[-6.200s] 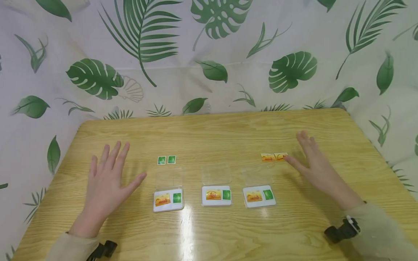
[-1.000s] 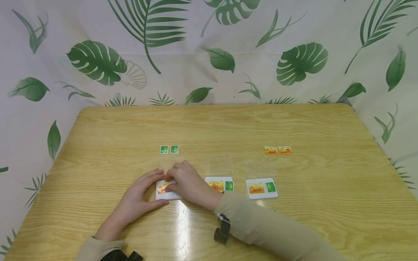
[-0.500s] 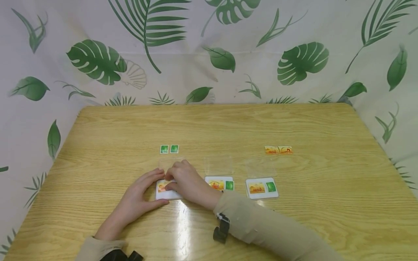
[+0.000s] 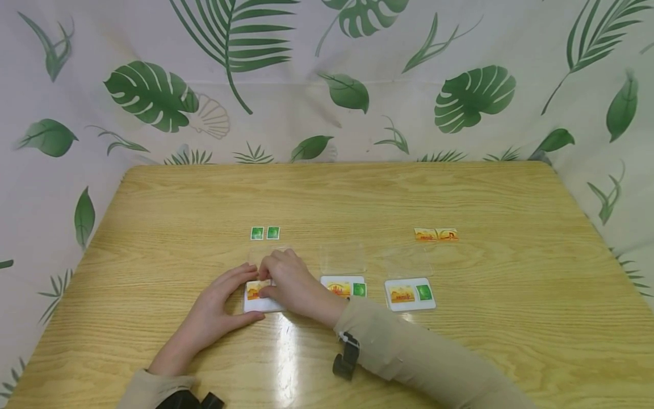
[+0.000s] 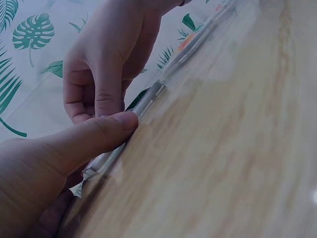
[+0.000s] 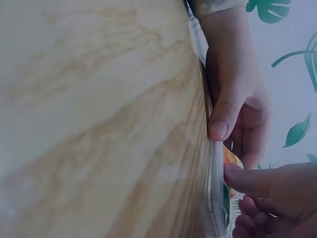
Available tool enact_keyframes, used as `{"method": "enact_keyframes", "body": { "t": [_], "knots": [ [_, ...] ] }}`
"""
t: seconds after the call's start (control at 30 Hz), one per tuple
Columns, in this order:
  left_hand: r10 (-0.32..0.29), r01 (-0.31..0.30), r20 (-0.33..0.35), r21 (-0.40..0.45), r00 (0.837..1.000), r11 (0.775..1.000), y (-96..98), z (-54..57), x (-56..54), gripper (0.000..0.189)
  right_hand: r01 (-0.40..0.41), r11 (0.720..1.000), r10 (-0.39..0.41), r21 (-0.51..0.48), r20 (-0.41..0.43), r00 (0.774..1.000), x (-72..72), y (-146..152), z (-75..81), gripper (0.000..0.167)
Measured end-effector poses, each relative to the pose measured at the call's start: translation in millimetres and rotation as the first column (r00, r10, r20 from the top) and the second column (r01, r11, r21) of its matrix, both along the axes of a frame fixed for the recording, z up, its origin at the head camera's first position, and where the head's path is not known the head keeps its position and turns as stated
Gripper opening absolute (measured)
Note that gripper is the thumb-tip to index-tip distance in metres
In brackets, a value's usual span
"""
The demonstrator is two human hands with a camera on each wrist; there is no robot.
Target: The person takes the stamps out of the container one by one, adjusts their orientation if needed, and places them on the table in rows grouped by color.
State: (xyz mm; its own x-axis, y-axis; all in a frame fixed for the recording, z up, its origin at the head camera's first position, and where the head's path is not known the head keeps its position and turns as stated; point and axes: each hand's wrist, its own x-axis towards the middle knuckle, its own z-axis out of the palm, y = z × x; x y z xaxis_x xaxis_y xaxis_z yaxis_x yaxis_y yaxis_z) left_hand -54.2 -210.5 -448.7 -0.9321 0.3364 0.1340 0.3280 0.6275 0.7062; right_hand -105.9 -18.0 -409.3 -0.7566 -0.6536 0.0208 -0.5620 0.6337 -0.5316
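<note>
My left hand [image 4: 214, 307] holds the leftmost small white case [image 4: 260, 307], thumb [image 5: 124, 121] at its front edge and fingers at its back edge. On that case lies an orange stamp [image 4: 252, 291]. The curled right hand [image 4: 293, 281] bends over the case and pinches at the stamp's right part with thumb and fingertips; in the right wrist view its thumb tip [image 6: 233, 171] is right at the orange stamp [image 6: 229, 157]. A green stamp [image 6: 226, 193] on this case shows beneath the right hand there, but is hidden in the head view.
A middle case [image 4: 342, 284] and a right case [image 4: 410, 301] each bear an orange and a green stamp. Clear lids [image 4: 342, 258] lie open behind them. Two loose green stamps [image 4: 265, 233] sit at the back left, two orange ones [image 4: 436, 234] at the back right of the table.
Both hands, spread apart over the table at first, have come in to the left case. Over the last second the right fingertips shift slightly at the orange stamp; the left hand keeps its place.
</note>
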Motion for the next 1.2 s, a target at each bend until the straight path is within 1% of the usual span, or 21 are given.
{"method": "enact_keyframes", "body": {
  "t": [0.1, 0.17, 0.3, 0.43, 0.6, 0.9, 1.07, 1.2],
  "knots": [
    [0.000, 0.000, -0.003, -0.002, 1.000, 1.000, 0.2, -0.5, 0.4, 0.066, -0.016, 1.000, 0.016, -0.018, 0.004, 1.000, 0.3, 0, -0.7, 0.021],
    [0.000, 0.000, -0.005, -0.001, 1.000, 1.000, 0.5, -1.0, 0.6, 0.067, -0.029, 0.999, 0.030, -0.032, 0.022, 0.999, 0.3, -1, -1.1, 0.020],
    [-0.001, 0.001, -0.008, 0.004, 1.000, 1.000, 0.8, -1.9, 1.1, 0.068, -0.029, 0.997, 0.037, -0.073, 0.107, 0.994, 0.9, -2, -0.2, 0.017],
    [0.000, 0.000, -0.011, 0.004, 1.000, 1.000, 0.9, -3.2, 1.5, 0.068, -0.013, 0.992, 0.036, -0.124, 0.183, 0.982, 1.9, 1, 2.9, 0.015],
    [0.007, -0.007, -0.010, 0.001, 1.000, 1.000, 1.3, -4.5, 2.0, 0.067, 0.024, 0.982, 0.021, -0.186, 0.237, 0.971, 1.7, 10, 10.5, 0.014],
    [0.007, -0.007, -0.012, -0.002, 1.000, 1.000, 1.4, -7.8, 0.5, 0.066, 0.119, 0.965, -0.050, -0.234, 0.282, 0.958, -6.2, 39, 22.8, 0.012],
    [0.006, -0.006, -0.020, -0.003, 1.000, 1.000, 1.4, -8.8, 0.0, 0.067, 0.173, 0.954, -0.093, -0.245, 0.308, 0.947, -11.9, 55, 24.1, 0.009],
    [0.005, -0.005, -0.020, -0.003, 1.000, 1.000, 2.1, -8.2, 0.0, 0.067, 0.195, 0.950, -0.111, -0.245, 0.319, 0.941, -15.6, 69, 23.6, 0.007]
  ]
}}
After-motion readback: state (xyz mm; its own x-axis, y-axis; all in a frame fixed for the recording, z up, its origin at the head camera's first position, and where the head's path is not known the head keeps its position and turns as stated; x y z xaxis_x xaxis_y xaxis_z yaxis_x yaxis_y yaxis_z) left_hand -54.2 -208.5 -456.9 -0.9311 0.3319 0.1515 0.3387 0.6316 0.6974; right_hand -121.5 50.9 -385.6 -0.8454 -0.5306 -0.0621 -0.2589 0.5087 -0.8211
